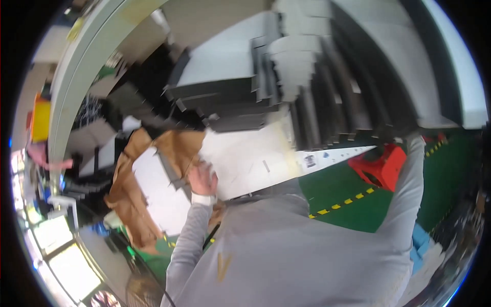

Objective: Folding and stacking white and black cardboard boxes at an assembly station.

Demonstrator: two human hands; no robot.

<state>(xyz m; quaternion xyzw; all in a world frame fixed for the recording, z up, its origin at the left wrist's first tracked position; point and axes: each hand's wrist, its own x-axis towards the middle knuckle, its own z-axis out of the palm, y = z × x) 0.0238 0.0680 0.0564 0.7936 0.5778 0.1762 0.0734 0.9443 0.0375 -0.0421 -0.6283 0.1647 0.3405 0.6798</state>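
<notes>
Beside brown paper (pixel 134 202), left hand (pixel 202 179) flat on white sheet (pixel 245 161); right hand hidden.

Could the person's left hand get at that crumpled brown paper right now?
Probably yes. The left hand already rests at the edge of the brown paper, on the white sheet, with nothing between them. The right hand is hidden up by the stack of flat dark boards.

Grey long-sleeved top (pixel 286 245), loose fit. White band (pixel 203 199) at left wrist. Small tan mark (pixel 222 266) on the chest.
</notes>
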